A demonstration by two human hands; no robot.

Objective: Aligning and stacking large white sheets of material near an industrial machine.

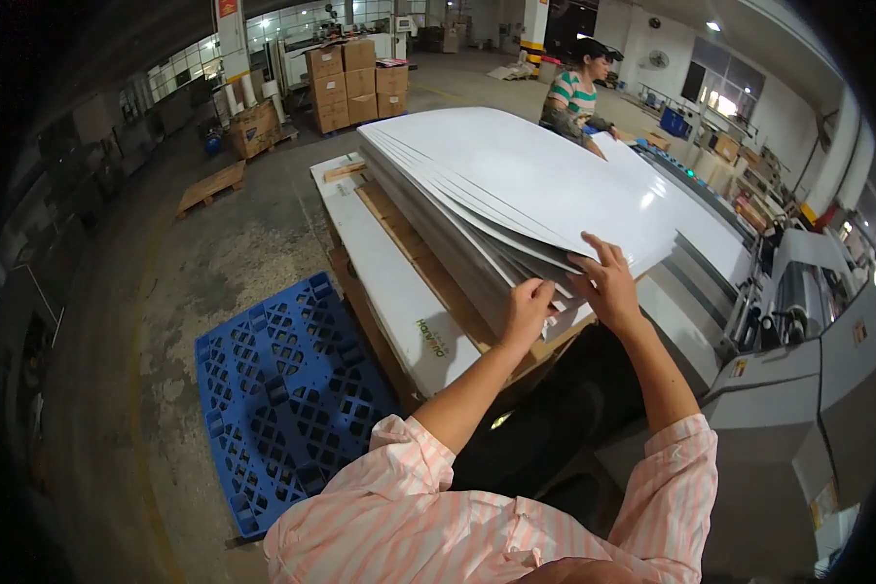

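The stack of white sheets lies across the centre and upper right of the frame; its near corner points toward the wearer, within reach of both hands. The upper sheets are fanned apart along their left edge, with dark gaps between the layers; this separation presumably gives the fingers access to single edges. The stack rests over brown wooden boards, beside a long white panel; the boards likely serve to keep the load raised and level.

The left hand is at the near edge of the stack, fingers curled, thumb and forefinger close together; whether a sheet lies between them cannot be told. The right hand is at the near corner, fingers half-bent and spaced, tips at the raised upper layers; whether it grips them cannot be told. Both forearms extend upward from the lower edge of the frame and converge at the corner, sleeves at the elbows.

A blue plastic pallet lies at lower left; a grey machine stands at right; a co-worker stands at upper right, beyond the stack; cardboard boxes stand at upper left.
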